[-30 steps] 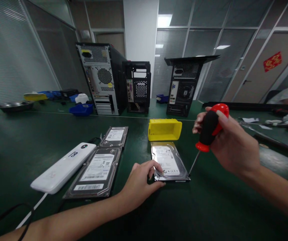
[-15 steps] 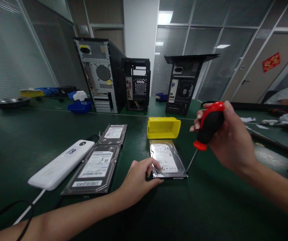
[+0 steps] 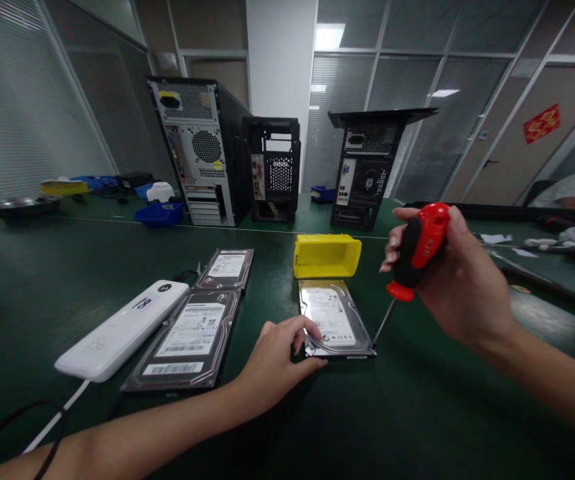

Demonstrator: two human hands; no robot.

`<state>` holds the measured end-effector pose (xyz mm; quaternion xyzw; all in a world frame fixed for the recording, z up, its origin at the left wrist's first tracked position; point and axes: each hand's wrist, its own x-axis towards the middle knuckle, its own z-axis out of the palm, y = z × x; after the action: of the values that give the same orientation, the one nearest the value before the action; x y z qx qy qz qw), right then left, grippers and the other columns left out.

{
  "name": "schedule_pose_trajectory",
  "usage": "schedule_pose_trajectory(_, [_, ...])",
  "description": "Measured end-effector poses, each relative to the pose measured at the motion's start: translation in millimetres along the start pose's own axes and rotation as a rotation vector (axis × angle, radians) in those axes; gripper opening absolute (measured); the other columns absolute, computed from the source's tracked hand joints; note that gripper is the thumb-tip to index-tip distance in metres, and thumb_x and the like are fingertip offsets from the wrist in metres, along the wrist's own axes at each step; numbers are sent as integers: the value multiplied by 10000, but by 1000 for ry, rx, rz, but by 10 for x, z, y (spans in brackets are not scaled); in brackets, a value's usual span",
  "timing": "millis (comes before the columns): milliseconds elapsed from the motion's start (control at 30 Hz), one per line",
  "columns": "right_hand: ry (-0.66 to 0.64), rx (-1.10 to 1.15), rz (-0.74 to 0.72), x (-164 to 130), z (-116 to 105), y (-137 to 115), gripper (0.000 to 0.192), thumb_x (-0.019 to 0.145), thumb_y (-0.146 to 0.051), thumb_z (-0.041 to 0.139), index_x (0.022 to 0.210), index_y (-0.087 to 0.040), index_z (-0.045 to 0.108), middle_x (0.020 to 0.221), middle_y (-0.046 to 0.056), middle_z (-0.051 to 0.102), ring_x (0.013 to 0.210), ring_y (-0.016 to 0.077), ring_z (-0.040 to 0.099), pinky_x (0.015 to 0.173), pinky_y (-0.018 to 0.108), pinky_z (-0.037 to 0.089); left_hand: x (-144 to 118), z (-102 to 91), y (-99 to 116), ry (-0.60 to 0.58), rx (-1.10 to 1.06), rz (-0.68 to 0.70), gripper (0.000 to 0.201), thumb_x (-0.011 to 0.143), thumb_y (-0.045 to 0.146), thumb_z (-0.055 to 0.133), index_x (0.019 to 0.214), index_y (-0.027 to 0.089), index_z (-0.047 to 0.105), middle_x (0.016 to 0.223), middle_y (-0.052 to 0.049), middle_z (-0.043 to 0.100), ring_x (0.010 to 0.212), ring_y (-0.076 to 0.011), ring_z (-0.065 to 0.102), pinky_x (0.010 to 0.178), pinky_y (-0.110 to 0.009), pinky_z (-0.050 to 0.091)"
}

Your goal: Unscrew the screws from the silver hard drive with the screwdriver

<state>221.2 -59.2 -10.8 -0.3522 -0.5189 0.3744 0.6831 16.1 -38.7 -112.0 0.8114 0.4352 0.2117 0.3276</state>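
Head view: the right hand grips the screwdriver, shaft slanting down-left, tip at the hard drive's near-right corner. The left hand fingers pinch its near-left corner; its long axis runs toward the yellow bin.

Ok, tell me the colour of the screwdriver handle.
Red and black; the screwdriver shows in the head view, in the right hand.
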Motion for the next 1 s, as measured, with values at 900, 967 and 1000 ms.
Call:
schedule_pose_trajectory(900, [-130,-19,-8,33,-52,-26,243,916,-396,397,953,-251,589,931,18,617,774,146,630,795,336,530,27,-5,-21,-18,57,42,230,773,326,672,960,232,578,700,62,484,685,-158,466,692,-270,297])
schedule_pose_trajectory(967, [-106,3,-24,38,-36,5,256,898,-454,412,965,-267,573,881,11,586,697,135,587,714,316,524,31,1,-44,-15,58,42,239,776,338,667,969,232,575,703,60,489,687,-159,468,691,-270,299])
schedule_pose_trajectory(1000, [-89,7,-36,41,-28,22,229,871,-465,466,953,-271,556,849,4,567,652,128,557,659,302,513,33,4,-56,-15,58,37,245,778,350,664,974,234,574,708,58,493,696,-163,470,687,-269,299])
